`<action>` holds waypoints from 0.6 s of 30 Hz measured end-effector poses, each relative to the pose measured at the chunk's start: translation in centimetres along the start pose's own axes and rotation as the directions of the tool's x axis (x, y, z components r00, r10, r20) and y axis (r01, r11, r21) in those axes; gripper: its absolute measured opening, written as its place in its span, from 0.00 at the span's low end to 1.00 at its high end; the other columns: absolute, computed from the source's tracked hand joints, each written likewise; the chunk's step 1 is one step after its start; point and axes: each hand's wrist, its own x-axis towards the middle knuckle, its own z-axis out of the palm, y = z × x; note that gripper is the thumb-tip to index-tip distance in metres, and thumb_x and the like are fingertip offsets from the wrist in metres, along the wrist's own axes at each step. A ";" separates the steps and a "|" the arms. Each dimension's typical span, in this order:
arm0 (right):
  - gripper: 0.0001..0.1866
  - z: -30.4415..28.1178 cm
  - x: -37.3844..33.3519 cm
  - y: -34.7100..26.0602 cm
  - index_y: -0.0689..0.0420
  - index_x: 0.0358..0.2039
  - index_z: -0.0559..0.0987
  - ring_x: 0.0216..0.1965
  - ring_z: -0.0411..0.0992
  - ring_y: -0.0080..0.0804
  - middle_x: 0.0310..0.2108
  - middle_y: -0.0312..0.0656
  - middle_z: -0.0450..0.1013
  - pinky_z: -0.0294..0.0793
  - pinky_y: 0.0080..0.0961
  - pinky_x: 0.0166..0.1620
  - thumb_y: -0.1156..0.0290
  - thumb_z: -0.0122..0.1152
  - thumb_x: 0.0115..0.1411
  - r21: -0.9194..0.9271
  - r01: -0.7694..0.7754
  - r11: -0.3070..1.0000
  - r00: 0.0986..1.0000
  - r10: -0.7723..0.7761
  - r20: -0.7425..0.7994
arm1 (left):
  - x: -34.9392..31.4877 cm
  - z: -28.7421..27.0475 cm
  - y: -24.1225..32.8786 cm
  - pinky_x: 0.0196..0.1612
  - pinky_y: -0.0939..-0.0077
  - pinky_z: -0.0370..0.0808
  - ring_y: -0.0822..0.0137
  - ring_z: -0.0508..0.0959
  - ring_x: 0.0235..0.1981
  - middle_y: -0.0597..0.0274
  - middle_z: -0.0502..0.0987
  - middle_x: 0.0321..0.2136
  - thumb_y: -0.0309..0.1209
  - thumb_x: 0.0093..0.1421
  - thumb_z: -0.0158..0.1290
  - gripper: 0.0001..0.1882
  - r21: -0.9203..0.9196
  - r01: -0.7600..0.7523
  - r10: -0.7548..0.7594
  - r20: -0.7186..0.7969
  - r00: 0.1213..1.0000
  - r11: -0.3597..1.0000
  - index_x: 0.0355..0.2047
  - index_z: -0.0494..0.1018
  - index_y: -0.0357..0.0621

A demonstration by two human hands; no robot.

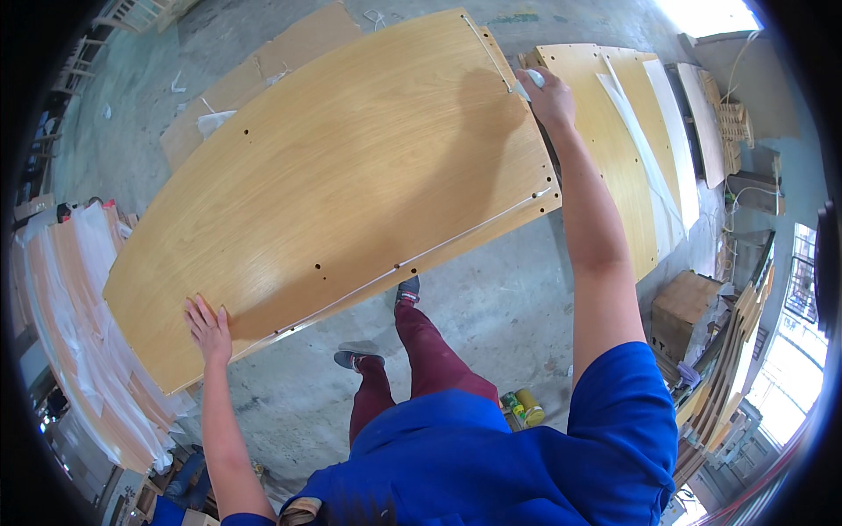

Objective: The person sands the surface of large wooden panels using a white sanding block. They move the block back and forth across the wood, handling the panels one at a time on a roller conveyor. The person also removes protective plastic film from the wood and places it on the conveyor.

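My right hand (551, 98) curls closed round a small white object (533, 79) at the right end of the panel (351, 167); my fingers partly cover it, and its kind cannot be told. My left hand (209, 335) lies open, fingers spread and palm down, on the panel's near left part, holding nothing. The panel, pale wood with a curved far edge and dark holes, spans the space in front of me. One thin white line (338, 300) runs along its near edge, another (488, 53) along its right end. Right of the panel lie boards (605, 131) with a white strip (645, 158); left of it, a wrapped stack (83, 324); beyond it, cardboard (311, 44); below its near edge, my shoe (408, 291) on the floor (491, 324).
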 end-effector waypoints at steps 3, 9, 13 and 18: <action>0.28 0.1 0.0 0.3 0.46 0.45 0.78 0.42 0.74 0.40 0.38 0.42 0.77 0.71 0.36 0.45 0.39 0.51 0.54 -0.003 0.028 1.000 0.999 -0.028 -0.024 | 0.1 0.1 0.0 0.64 0.49 0.44 0.47 0.38 0.67 0.54 0.34 0.67 0.56 0.65 0.29 0.36 -0.009 0.004 -0.004 -0.006 1.000 1.000 0.67 0.35 0.56; 0.28 0.0 -0.8 0.8 0.47 0.43 0.78 0.43 0.74 0.41 0.37 0.43 0.77 0.71 0.37 0.44 0.39 0.51 0.54 0.018 0.028 0.999 0.999 -0.027 -0.038 | 0.1 0.5 -0.3 0.64 0.49 0.44 0.46 0.39 0.67 0.53 0.35 0.67 0.56 0.65 0.30 0.36 -0.002 -0.030 0.029 -0.067 0.997 1.000 0.67 0.36 0.56; 0.26 -0.7 -2.2 1.5 0.49 0.39 0.79 0.41 0.74 0.42 0.35 0.44 0.77 0.71 0.37 0.42 0.40 0.51 0.54 0.028 0.028 0.999 0.999 -0.027 -0.034 | 0.1 0.3 -0.1 0.64 0.49 0.44 0.46 0.39 0.67 0.53 0.35 0.67 0.56 0.65 0.30 0.36 -0.019 -0.007 0.007 -0.025 1.000 1.000 0.67 0.36 0.56; 0.25 -1.7 -5.0 3.5 0.50 0.36 0.79 0.38 0.75 0.43 0.31 0.44 0.77 0.72 0.37 0.40 0.41 0.52 0.55 0.060 0.026 0.998 0.999 -0.024 -0.025 | 0.2 0.2 0.0 0.64 0.49 0.44 0.47 0.39 0.67 0.54 0.35 0.67 0.56 0.65 0.30 0.36 -0.023 -0.012 0.011 -0.040 0.999 1.000 0.67 0.35 0.57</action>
